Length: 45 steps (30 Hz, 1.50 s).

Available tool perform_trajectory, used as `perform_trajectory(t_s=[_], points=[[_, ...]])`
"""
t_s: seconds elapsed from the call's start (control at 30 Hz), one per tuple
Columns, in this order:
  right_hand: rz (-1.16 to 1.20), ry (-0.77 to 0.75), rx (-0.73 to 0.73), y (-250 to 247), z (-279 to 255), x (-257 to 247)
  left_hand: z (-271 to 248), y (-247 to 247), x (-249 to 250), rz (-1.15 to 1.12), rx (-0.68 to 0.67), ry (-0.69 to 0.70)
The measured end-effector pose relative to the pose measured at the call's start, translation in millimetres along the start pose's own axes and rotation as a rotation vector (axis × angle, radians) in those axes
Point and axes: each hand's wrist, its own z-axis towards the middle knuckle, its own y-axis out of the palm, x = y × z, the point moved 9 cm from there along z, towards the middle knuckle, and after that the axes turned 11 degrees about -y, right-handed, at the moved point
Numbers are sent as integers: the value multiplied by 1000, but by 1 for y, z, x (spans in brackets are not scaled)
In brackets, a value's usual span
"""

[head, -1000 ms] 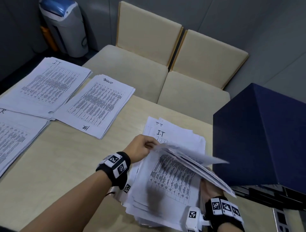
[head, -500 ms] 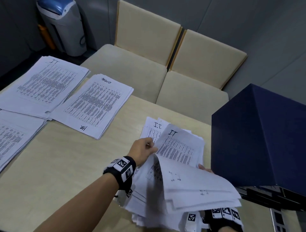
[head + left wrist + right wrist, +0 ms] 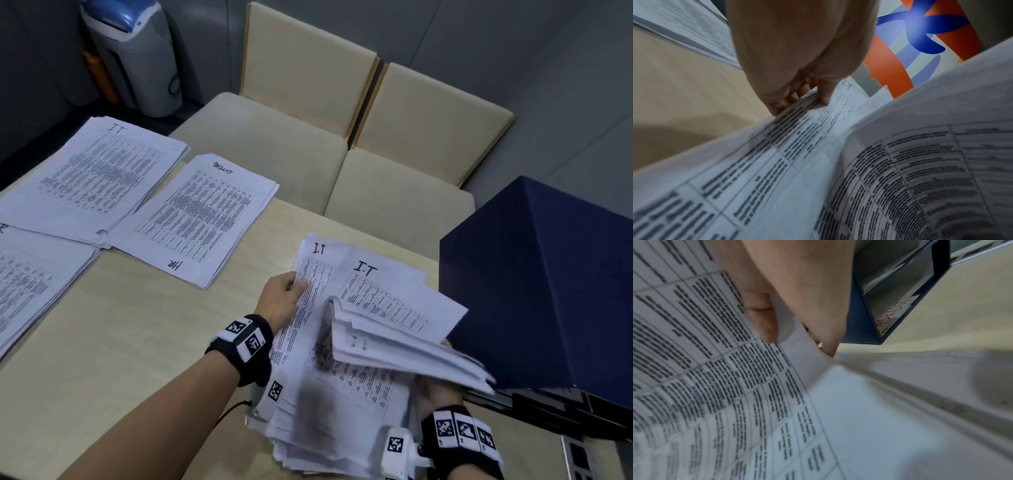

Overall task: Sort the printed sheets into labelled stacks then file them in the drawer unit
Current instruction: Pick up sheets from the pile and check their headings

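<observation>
A loose pile of printed sheets [image 3: 342, 394] lies on the table in front of me. My left hand [image 3: 291, 291] pinches the left edge of sheets in it, thumb on top and fingers [image 3: 781, 105] underneath. My right hand [image 3: 436, 390], mostly hidden, holds a folded-back bundle of sheets [image 3: 394, 346] raised over the pile's right side; its thumb [image 3: 762, 321] presses on the print. Two sheets marked I.T [image 3: 383, 284] show beyond the bundle. The dark blue drawer unit [image 3: 548, 281] stands right beside them.
Three sorted stacks lie at the left: one headed IT [image 3: 92, 178], one headed TASKLIST and marked HR [image 3: 202, 216], a third at the edge [image 3: 30, 284]. Two beige chairs [image 3: 308, 137] stand beyond the table [image 3: 120, 342]. A drawer slot carries a red TASKLIST label [image 3: 892, 313].
My right hand has raised the bundle of sheets and swung it over to the right, uncovering the I.T sheets beneath. My left hand has stayed at the pile's left edge.
</observation>
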Motion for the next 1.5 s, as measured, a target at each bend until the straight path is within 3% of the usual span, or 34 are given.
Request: perform_trajectory(t_s=[0.1, 0.2, 0.3, 0.47, 0.53, 0.6, 0.67, 0.77, 0.83, 0.9, 0.97, 1.0, 1.07, 1.17, 1.33, 1.5], points=[[-12, -35, 37, 6, -9, -10, -4, 0, -1, 34, -1, -18], [20, -14, 14, 17, -13, -7, -14, 7, 3, -158, -88, -77], [104, 111, -158, 46, -34, -10, -18, 14, 5, -249, -117, -132], [54, 449, -162, 40, -38, 7, -16, 17, 3, -262, -132, -186], [99, 336, -78, 30, -25, 11, -11, -4, 9, -13, 83, -93], [199, 131, -46, 24, -20, 2, -8, -26, 13, 438, 359, -16], [273, 166, -120, 39, -32, -3, -2, -28, 7, 715, 376, -33], [149, 26, -22, 25, -16, 0, -1, -20, 5, 928, 297, -28], [125, 25, -1, 26, -18, -1, -6, -15, 11, 1007, 301, 28], [99, 28, 3, 26, -19, -4, -15, -10, 28, 1059, 371, 174], [112, 32, 15, 24, -17, -4, -23, -1, 45, 937, 372, 351], [126, 25, -1, 25, -16, -4, -22, 3, 51, 783, 293, 376], [125, -1, 1, 22, -13, -4, -18, 15, 55, 508, 54, 279], [149, -18, 13, 16, -6, 0, -13, 30, 54, 401, -179, 182], [261, 33, -10, 1, 5, 10, -17, 16, 58, 163, -155, 188], [194, 53, -25, -6, 6, 15, -19, 17, 49, 9, -178, 126]])
